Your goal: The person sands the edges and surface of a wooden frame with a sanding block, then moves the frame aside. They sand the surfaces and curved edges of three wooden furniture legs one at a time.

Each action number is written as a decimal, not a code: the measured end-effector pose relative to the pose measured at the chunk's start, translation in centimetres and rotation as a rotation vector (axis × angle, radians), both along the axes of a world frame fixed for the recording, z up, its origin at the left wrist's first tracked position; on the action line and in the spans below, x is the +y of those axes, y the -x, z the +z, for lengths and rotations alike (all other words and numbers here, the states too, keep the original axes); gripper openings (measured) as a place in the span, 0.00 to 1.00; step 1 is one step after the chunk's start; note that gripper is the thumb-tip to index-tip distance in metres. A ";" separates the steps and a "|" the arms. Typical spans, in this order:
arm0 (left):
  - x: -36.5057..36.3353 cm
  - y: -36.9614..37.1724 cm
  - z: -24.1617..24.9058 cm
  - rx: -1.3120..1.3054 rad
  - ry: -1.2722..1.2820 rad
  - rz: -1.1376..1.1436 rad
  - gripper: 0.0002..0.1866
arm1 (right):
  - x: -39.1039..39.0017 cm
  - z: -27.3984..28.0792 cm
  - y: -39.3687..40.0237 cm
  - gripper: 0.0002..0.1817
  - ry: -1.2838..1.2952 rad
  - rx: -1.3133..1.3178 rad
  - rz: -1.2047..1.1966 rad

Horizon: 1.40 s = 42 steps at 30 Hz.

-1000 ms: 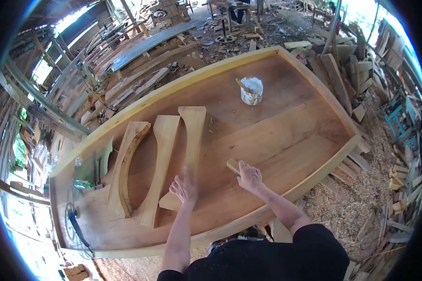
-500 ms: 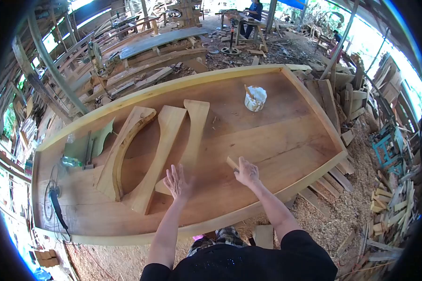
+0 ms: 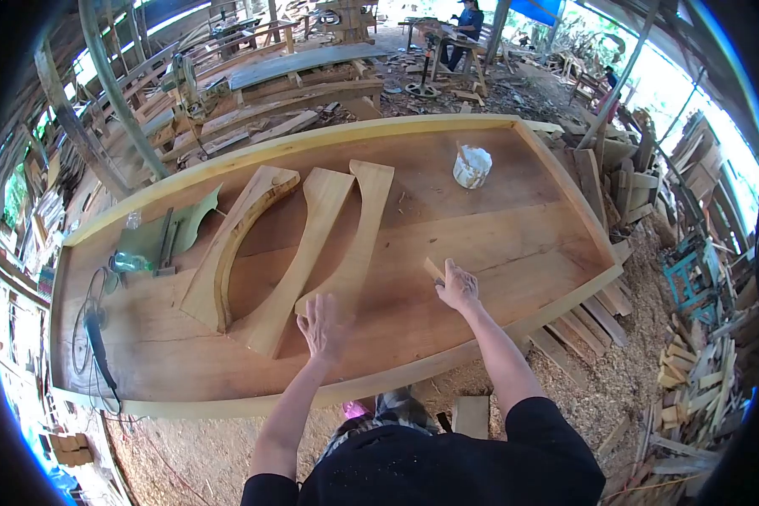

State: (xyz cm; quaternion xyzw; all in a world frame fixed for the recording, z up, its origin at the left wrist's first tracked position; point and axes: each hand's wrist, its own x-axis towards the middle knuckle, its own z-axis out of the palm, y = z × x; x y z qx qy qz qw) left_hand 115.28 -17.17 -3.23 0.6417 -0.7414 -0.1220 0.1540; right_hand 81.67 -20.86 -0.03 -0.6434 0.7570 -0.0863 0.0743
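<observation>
My left hand (image 3: pixel 319 329) has its fingers spread, slightly smeared by motion, at the lower end of a curved wooden leg-like piece (image 3: pixel 364 219). My right hand (image 3: pixel 458 287) is closed around a small flat wooden block (image 3: pixel 434 270), which sticks out past its fingers over the tabletop. Left of the first piece lie a second curved piece (image 3: pixel 322 202) and a wider one with a bark-coloured curved edge (image 3: pixel 249 211). All three rest on a large brown wooden tabletop (image 3: pixel 497 253) with a raised pale rim.
A white tub (image 3: pixel 472 167) stands at the back right. On the left are a green sheet (image 3: pixel 196 221), a clear bottle (image 3: pixel 131 262) and a corded power tool (image 3: pixel 97 337). Stacked lumber (image 3: pixel 708 354) and sawdust lie to the right. A person (image 3: pixel 468 29) sits far back.
The view has tipped, so the table and its pieces appear higher and slightly right. My left hand has drawn slightly nearer my body; my right hand keeps its place over the table.
</observation>
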 end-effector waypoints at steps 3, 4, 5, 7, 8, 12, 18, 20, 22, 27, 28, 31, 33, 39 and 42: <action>-2.8 -0.7 -1.3 -0.083 0.105 0.040 0.39 | 0.0 -0.4 0.2 0.29 0.025 0.004 0.024; -4.0 -0.8 -2.0 -0.086 0.182 0.073 0.36 | 0.0 -0.7 0.3 0.29 0.016 0.014 0.029; -5.0 -0.7 -2.7 -0.089 0.259 0.108 0.33 | 0.2 -1.0 0.3 0.29 0.048 0.020 0.038; -6.4 -0.6 -2.1 -0.030 0.203 0.141 0.29 | -0.2 -0.9 -0.2 0.29 0.084 0.034 0.052; -6.9 -0.5 -1.7 0.014 0.151 0.160 0.25 | -0.3 -1.0 -1.2 0.28 0.060 -0.034 -0.011; -7.5 0.1 -2.3 0.069 0.212 0.324 0.11 | 0.1 2.9 -10.5 0.27 -0.083 -0.353 0.064; -7.6 0.8 -2.0 0.088 0.296 0.312 0.07 | -5.6 2.5 -15.7 0.21 -0.003 -0.266 0.440; -7.8 0.7 -1.1 0.042 0.232 0.378 0.07 | -11.6 1.0 -13.7 0.20 0.064 -0.203 0.386; -7.6 0.7 -1.0 0.017 0.211 0.365 0.07 | -16.3 -0.5 -11.8 0.27 0.158 -0.166 0.275; -7.9 0.9 -0.5 0.077 0.195 0.379 0.08 | -12.4 -3.2 -15.7 0.27 0.274 -0.052 0.320; -7.8 0.7 -1.0 0.102 0.211 0.389 0.09 | -8.7 -2.1 -17.9 0.19 0.275 -0.082 0.340; -7.8 0.3 -1.8 0.149 0.253 0.392 0.10 | -3.8 1.0 -19.6 0.21 0.182 -0.011 0.501; -7.7 0.3 -1.6 0.142 0.230 0.387 0.12 | -6.2 3.2 -17.6 0.23 -0.258 -0.311 0.394; -7.5 0.5 -0.8 0.086 0.231 0.373 0.10 | -16.9 -0.1 -8.3 0.26 0.077 -0.119 0.048; -7.5 0.5 -1.1 0.092 0.232 0.374 0.09 | -12.9 3.1 -8.1 0.28 -0.051 -0.307 -0.010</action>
